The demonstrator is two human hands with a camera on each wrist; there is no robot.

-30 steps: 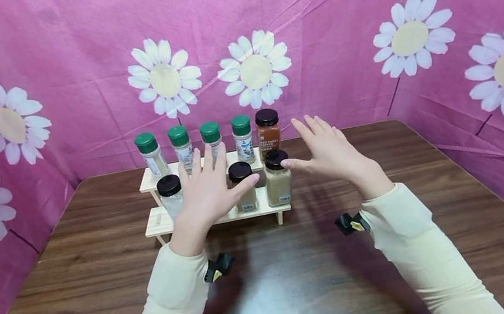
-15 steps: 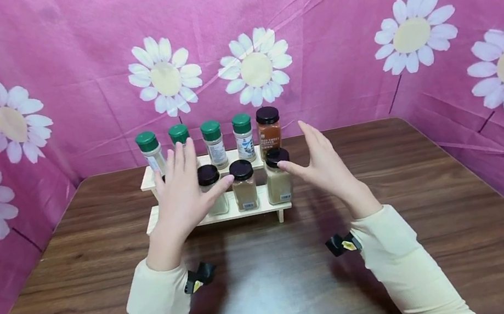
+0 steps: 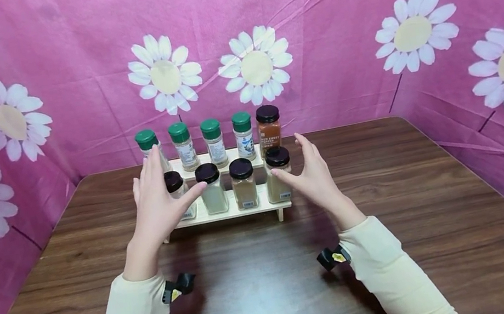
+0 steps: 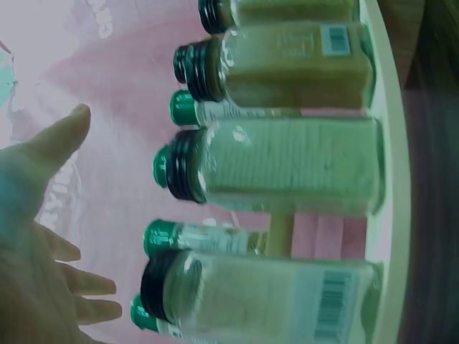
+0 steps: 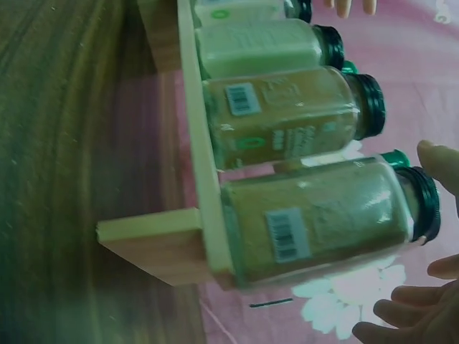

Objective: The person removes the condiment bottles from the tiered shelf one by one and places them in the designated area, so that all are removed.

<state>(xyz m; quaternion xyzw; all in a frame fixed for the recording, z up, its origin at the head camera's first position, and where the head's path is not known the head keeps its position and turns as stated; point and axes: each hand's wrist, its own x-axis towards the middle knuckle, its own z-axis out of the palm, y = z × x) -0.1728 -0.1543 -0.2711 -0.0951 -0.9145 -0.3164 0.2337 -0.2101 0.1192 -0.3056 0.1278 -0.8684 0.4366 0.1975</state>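
A two-tier wooden rack (image 3: 260,208) stands at the back of the table with spice jars on both tiers. My left hand (image 3: 152,204), fingers extended and thumb apart, is over the rack's left end and holds nothing. It partly covers the leftmost black-lidded jar (image 3: 188,206); a pale-filled jar (image 3: 215,196) is near its thumb. My right hand (image 3: 313,180) is at the other end, thumb overlapping the rightmost black-lidded jar (image 3: 279,185) in the head view. In the right wrist view its fingers (image 5: 409,315) are spread near that jar's lid, gripping nothing.
Several green-lidded shakers (image 3: 216,146) and a red sweet pepper jar (image 3: 270,134) line the upper tier. Another brown-filled jar (image 3: 244,189) is on the lower tier. Behind the brown wooden table (image 3: 263,283) hangs a pink cloth (image 3: 330,55) with daisies.
My left hand has moved left, uncovering the lower-tier jars and several green-lidded shakers. The right hand has drawn slightly left and toward me. The jars and rack have stayed in place.
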